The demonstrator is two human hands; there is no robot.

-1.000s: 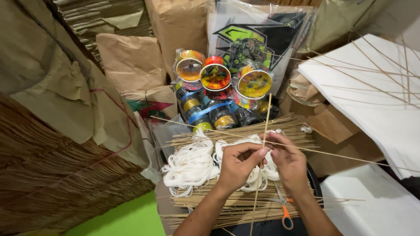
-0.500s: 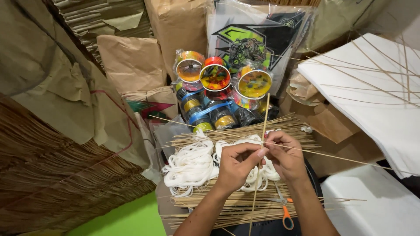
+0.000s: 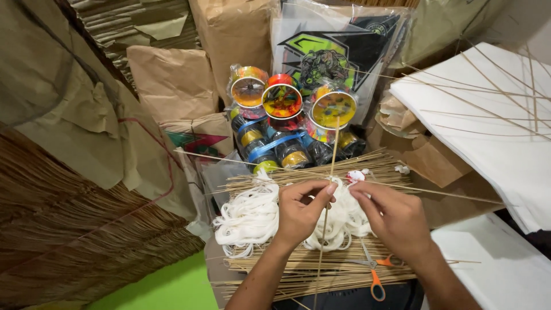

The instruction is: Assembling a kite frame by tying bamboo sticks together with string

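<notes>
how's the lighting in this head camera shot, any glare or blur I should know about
Head view: bright, even light on the white string and both hands, left hand and right hand, all sharp; small glints on the shiny spools; the white sheets look nearly washed out; the left side falls into shadow; edges bend slightly from the wide lens.

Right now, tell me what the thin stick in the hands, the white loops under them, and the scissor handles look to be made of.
Thin stick: likely split bamboo or reed; pale tan, matte, very slender and straight.
White loops: probably cotton or synthetic string; soft, limp, coiled strands with a dull finish.
Scissor handles: seemingly plastic; bright orange, smooth, on grey metal-looking blades.
</notes>
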